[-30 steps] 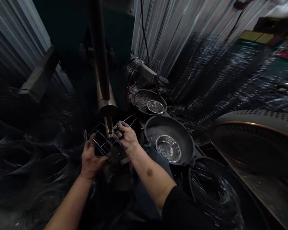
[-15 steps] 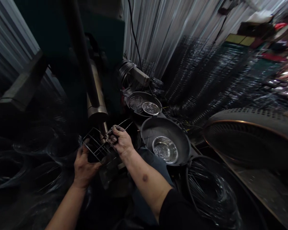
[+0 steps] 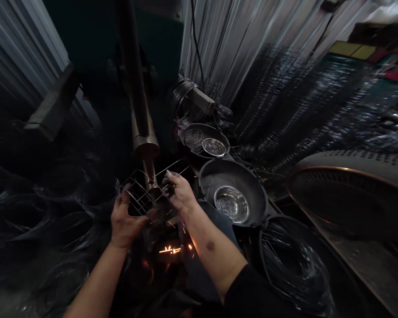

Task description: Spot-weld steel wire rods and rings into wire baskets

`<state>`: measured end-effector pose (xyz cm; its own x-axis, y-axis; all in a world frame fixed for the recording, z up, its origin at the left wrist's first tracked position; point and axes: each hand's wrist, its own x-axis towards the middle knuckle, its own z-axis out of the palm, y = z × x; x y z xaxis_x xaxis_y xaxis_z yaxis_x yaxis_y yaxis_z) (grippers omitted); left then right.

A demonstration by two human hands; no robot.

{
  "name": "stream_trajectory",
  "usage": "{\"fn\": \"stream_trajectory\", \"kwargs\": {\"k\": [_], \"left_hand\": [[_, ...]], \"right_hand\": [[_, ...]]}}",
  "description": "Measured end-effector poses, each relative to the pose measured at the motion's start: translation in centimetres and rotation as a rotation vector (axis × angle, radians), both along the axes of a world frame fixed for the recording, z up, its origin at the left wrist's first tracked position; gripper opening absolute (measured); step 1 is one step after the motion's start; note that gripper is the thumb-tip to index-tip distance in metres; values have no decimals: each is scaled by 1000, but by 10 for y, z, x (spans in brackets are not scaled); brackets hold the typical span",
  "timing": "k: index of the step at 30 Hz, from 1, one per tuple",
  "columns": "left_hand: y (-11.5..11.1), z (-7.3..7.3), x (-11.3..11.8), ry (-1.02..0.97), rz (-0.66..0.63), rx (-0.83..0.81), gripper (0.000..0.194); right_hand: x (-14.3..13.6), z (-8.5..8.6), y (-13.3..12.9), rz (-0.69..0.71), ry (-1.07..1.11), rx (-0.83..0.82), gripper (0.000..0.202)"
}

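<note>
A wire rack [image 3: 139,201] of crossed thin metal rods lies under the welding electrode [image 3: 149,170], whose tip meets the wires. My left hand [image 3: 128,225] is wrapped round the rack's left and near edges, thumb stretched to the right. On the other side, my right hand [image 3: 181,194] pinches the rack's right part, close beside the electrode; its fingertips are partly hidden. Bent wire ends stick out past my right fingers. Orange sparks [image 3: 170,250] fly below the rack, in front of my legs.
To the right stand a dark basin [image 3: 258,190] holding a steel bowl [image 3: 240,216] of short metal pieces, and a farther basin [image 3: 185,129] with a second bowl. A wire coil [image 3: 298,265] lies nearer. A big fan-like round housing [image 3: 345,163] stands far right. Wire stacks [image 3: 292,101] line the wall.
Sparks have appeared below the rack. The electrode tip shows down at the wires between my hands. The whole view has shifted slightly, and both hands keep their hold.
</note>
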<state>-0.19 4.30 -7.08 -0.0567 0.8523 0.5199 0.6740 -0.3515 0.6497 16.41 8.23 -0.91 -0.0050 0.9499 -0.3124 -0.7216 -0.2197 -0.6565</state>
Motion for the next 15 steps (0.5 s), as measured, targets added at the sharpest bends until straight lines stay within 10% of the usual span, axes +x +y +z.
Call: {"fn": "stream_trajectory", "kwargs": {"k": [15], "left_hand": [[0,-10,2,-22,88,18,80]], "right_hand": [[-11,18,-2,-61,2,66,22]]}}
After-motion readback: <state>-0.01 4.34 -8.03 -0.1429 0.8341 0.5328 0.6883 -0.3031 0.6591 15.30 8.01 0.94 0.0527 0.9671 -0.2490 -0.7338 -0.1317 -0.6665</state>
